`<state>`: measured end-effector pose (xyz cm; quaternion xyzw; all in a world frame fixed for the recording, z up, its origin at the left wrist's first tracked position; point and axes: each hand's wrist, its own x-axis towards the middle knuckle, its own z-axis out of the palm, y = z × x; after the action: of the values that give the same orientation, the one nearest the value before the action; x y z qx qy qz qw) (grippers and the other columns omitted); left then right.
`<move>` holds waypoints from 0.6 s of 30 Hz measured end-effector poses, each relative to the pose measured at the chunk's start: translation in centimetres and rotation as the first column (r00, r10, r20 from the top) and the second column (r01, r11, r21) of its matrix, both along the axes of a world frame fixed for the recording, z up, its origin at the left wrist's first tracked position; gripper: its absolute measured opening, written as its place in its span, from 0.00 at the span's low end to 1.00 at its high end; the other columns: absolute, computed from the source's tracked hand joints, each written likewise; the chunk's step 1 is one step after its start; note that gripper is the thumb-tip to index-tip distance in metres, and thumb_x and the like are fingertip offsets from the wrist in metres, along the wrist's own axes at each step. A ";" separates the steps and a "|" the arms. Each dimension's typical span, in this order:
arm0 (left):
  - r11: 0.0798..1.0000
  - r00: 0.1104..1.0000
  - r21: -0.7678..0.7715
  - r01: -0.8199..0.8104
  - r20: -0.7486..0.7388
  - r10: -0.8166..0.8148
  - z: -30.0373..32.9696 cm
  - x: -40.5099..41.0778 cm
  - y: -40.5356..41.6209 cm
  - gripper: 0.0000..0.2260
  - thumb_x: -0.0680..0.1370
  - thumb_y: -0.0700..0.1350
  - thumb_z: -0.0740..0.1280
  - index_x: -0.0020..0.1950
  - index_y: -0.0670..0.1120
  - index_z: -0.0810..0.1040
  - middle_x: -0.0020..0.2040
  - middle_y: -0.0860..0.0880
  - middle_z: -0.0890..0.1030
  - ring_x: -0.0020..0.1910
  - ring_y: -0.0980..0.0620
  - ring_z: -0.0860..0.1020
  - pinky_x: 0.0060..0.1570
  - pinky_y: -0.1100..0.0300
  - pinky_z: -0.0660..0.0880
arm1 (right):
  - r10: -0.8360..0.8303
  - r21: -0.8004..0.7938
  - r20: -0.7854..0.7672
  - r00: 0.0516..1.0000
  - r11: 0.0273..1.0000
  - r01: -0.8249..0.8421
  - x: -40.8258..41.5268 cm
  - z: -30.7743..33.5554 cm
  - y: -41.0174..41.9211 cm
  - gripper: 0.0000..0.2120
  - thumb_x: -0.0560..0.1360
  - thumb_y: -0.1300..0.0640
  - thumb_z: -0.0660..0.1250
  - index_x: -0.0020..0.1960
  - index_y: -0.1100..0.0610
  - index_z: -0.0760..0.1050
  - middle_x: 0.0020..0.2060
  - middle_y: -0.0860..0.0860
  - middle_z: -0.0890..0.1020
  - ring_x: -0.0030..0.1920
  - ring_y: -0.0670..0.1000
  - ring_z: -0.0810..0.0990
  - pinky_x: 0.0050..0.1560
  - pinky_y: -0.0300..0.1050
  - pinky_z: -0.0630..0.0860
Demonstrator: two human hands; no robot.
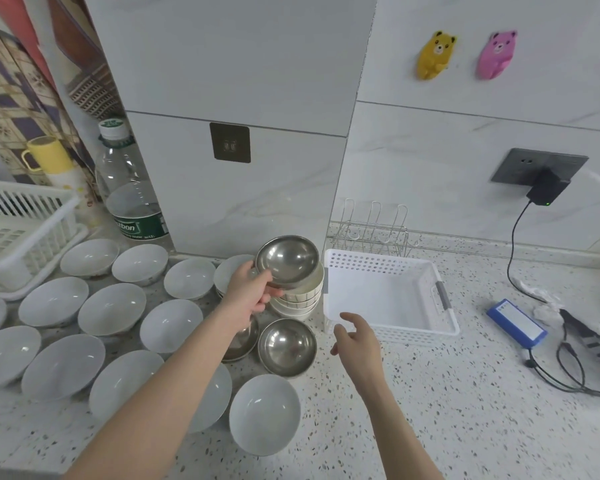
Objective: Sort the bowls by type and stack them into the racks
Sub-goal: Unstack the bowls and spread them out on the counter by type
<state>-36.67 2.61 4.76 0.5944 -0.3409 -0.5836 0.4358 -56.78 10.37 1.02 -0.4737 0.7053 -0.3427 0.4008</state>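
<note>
Fingers (271,292) of my left hand (250,296) clamp the near rim of a steel bowl (288,259), thumb on top, holding it tilted above a stack of white ribbed bowls (297,301); my right hand (355,337) hovers spread and empty just in front of the white perforated basket (440,327).

Across the speckled counter (465,393), a field of wide white bowls (111,313) lies single-deep to the left, still unsorted. The basket stands empty to the right of the ribbed stack, a wire rack (371,230) behind it against the wall, and a second slatted white basket (21,230) sits far left. Two more steel bowls rest below the stack: one (287,346) in plain sight, one (245,341) partly hidden under my left forearm.

The risks, as I judge them: the pinch on a slick, tilted rim is thin, and a slip would drop the steel bowl onto the ribbed stack, chipping it or toppling it. My left forearm crosses low over the bowls, so a careless swing toward the basket could clip one. The light basket may skid if a bowl lands hard on its edge.
</note>
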 end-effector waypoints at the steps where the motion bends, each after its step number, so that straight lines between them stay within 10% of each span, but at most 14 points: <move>1: 1.000 0.999 -0.004 -0.012 -0.035 0.012 0.0 0.6 0.3 0.12 0.79 0.36 0.60 0.61 0.44 0.73 0.31 0.44 0.82 0.23 0.56 0.70 0.16 0.67 0.59 | -0.005 0.004 0.020 1.000 1.000 0.004 0.1 0.1 -0.2 0.17 0.78 0.55 0.60 0.67 0.49 0.72 0.31 0.49 0.83 0.31 0.44 0.78 0.31 0.37 0.71; 9: 0.975 0.948 0.097 -0.201 -0.231 0.219 -3.0 5.8 4.5 0.07 0.81 0.37 0.58 0.55 0.39 0.74 0.30 0.46 0.81 0.20 0.59 0.65 0.15 0.68 0.58 | -0.124 0.007 0.210 0.970 0.992 0.126 1.6 2.7 -5.5 0.21 0.79 0.53 0.61 0.71 0.56 0.68 0.38 0.54 0.83 0.33 0.44 0.74 0.36 0.41 0.68; 18: 0.933 0.893 0.174 -0.314 -0.280 0.353 -4.3 9.4 8.3 0.06 0.81 0.38 0.60 0.51 0.39 0.76 0.29 0.44 0.80 0.18 0.59 0.65 0.14 0.69 0.57 | 0.075 0.198 -0.002 0.997 0.978 -0.073 5.4 3.2 -9.0 0.22 0.76 0.60 0.58 0.69 0.61 0.65 0.39 0.55 0.84 0.15 0.41 0.73 0.20 0.36 0.64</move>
<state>-27.25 10.90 0.46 0.5722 -0.1250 -0.6050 0.5394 -51.37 1.39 4.19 -0.4589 0.7197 -0.2537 0.4550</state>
